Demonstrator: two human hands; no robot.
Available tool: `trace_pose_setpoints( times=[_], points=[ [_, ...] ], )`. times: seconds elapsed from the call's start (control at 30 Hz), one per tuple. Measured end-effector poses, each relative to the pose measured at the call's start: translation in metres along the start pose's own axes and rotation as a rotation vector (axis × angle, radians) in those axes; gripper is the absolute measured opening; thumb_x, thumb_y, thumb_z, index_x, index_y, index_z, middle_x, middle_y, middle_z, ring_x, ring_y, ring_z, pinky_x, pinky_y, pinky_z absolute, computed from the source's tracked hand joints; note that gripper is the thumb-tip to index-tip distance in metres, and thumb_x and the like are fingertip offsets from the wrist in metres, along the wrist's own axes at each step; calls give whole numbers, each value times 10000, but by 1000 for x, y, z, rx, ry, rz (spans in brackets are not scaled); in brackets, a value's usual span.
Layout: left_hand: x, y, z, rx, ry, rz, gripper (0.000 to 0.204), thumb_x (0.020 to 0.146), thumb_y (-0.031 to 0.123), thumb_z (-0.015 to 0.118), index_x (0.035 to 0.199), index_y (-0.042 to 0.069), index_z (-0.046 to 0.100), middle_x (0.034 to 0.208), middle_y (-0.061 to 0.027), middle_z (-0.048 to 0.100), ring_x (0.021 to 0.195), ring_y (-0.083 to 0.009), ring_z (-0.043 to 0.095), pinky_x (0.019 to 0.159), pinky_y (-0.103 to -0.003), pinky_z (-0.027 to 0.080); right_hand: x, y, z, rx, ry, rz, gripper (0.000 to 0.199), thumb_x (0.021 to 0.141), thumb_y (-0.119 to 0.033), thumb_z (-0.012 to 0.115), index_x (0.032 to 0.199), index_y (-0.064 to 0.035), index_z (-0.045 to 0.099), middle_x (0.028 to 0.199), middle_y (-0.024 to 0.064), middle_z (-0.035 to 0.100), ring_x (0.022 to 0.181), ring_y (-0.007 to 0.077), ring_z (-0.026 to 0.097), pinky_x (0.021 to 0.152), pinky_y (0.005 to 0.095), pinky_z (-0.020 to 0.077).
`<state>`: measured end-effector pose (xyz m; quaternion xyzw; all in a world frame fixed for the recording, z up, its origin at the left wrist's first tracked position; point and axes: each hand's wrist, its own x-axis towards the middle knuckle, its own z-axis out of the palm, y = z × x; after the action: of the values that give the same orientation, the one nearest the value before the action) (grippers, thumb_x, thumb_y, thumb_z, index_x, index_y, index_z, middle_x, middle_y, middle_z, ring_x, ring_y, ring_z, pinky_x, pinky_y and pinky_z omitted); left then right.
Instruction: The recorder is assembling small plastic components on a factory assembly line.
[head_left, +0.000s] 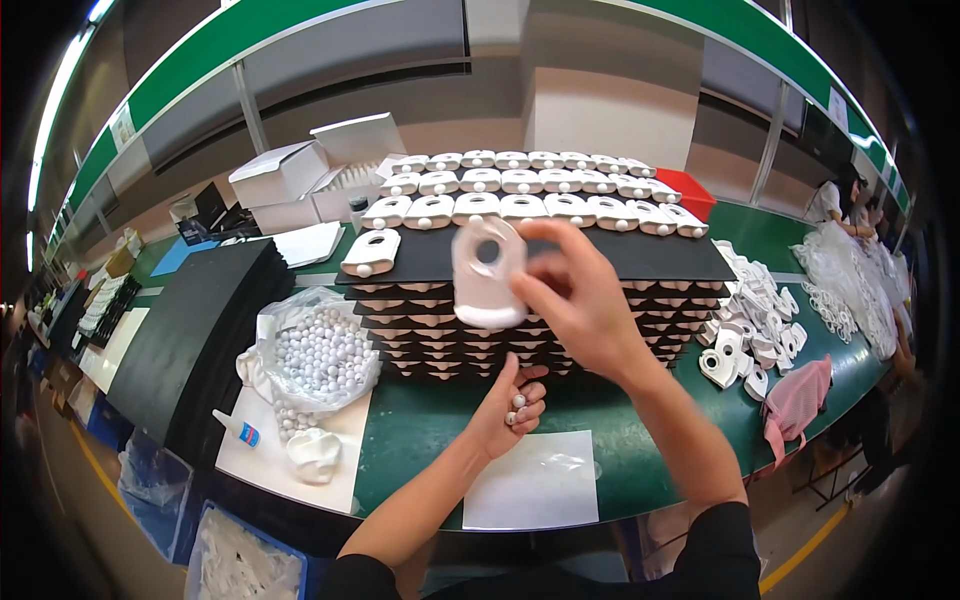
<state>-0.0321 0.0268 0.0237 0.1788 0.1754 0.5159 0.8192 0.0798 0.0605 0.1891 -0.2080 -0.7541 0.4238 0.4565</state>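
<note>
My right hand [585,300] pinches a flat white plastic piece with a round hole [476,283] by its right edge, holding it up in front of the black stacked boards [455,245]; it is slightly blurred. On the top board, rows of similar white pieces [522,206] lie, each with a small ball at its near edge. One such piece [371,252] sits alone at the left of the nearest row. Lower down, my left hand [497,412] is turned palm up, its fingers curled around a few small white balls [518,401].
A clear bag of white balls [322,352] stands at left, near a glue bottle [237,427] and black boards [195,335]. Loose white pieces [755,315] and a pink cloth [797,402] lie at right. A white sheet [530,495] lies in front; a red bin [686,192] stands behind.
</note>
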Motion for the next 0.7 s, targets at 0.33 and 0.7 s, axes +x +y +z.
trace_pose_setpoints(
  times=[0.33, 0.7],
  points=[
    [3, -8, -5, -24, 150, 11, 223, 783, -11, 404, 999, 44, 409, 881, -81, 480, 524, -97, 357, 357, -191, 249, 97, 26, 28, 178, -142, 535, 166, 769, -96, 647, 832, 53, 606, 730, 50, 568, 631, 88, 535, 587, 189, 480],
    [-1, -7, 7, 231, 168, -17, 204, 916, 281, 449, 994, 93, 431, 755, -10, 474, 474, -49, 302, 381, -172, 212, 92, 33, 35, -87, -55, 347, 345, 743, -86, 658, 999, 86, 506, 845, 133, 579, 674, 164, 615, 572, 229, 527]
  ],
)
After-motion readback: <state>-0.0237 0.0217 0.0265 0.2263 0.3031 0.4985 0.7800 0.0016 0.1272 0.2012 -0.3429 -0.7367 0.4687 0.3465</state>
